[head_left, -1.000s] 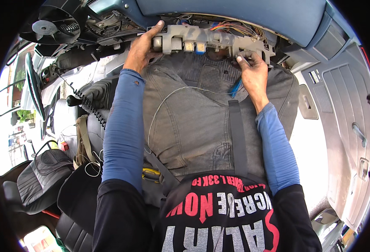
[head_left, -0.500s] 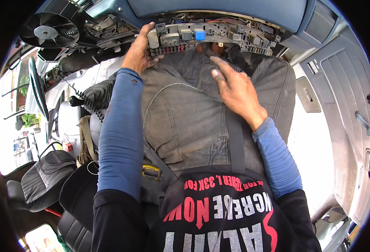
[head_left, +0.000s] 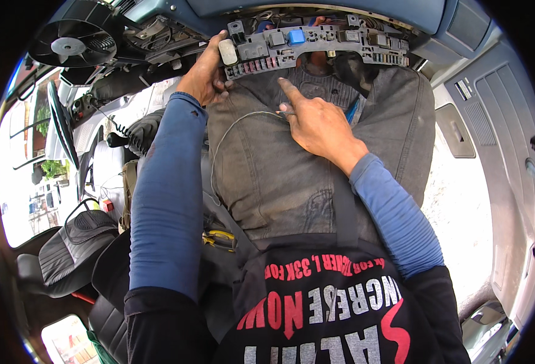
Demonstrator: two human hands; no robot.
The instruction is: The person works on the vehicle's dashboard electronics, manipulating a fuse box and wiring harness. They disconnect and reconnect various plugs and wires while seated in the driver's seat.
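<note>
Grey fuse box (head_left: pixel 316 48), blue relay (head_left: pixel 296 36), coloured fuses (head_left: pixel 255 65).

Your left hand (head_left: pixel 204 76) grips the left end of the grey fuse panel (head_left: pixel 316 47), holding it up under the blue dashboard (head_left: pixel 316 7). Your right hand (head_left: pixel 316 124) sits lower over your grey-trousered lap, index finger pointing up at the panel's row of coloured fuses (head_left: pixel 258 65), fingertip just short of it. A thin grey wire (head_left: pixel 231 130) loops from that hand across your thigh. Yellow-handled pliers (head_left: pixel 219 238) lie by your left hip. A black fan (head_left: pixel 67 45) sits upper left.
</note>
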